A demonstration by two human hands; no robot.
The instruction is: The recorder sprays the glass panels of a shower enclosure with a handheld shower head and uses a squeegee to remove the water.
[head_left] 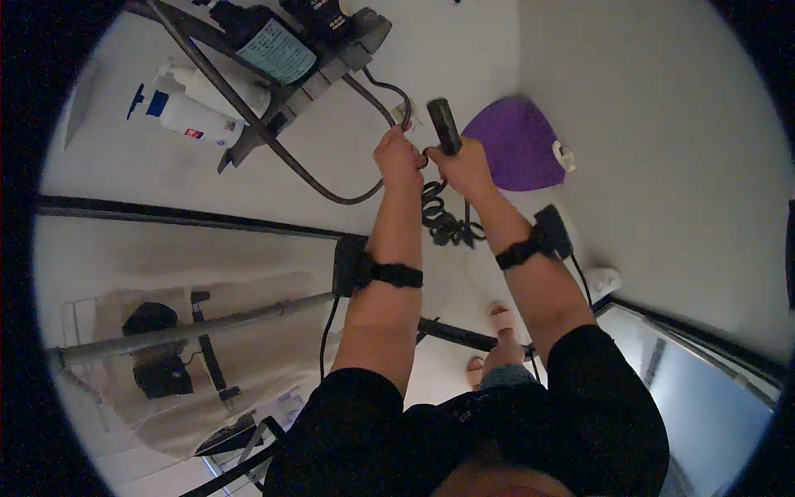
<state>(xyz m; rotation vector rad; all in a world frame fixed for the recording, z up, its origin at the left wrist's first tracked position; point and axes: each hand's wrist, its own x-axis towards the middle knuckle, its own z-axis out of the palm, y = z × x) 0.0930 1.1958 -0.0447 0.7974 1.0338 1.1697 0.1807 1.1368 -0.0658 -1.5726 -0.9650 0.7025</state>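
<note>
My right hand (465, 170) is closed round a black, ridged cylindrical handle (443, 120), which points up and away from me. Left of it, my left hand (397, 156) pinches a dark cord or hose (406, 98) that comes down from the wall shelf; part of the grip is hidden by the fingers. A coiled black cord (443, 217) hangs below the two hands. Just beyond my right hand is a rounded purple pad or cover (513, 145). A small pale fitting (407, 112) shows on the wall behind my left fingertips.
A grey shelf (302, 98) at upper left bears a dark bottle (277, 50) and another dark container. White pump bottles (195, 116) stand beside it. A long dark hose (286, 157) loops past. Dark frame bars (190, 215) and a metal rail (207, 325) run at left; a glass panel (704, 398) is at lower right.
</note>
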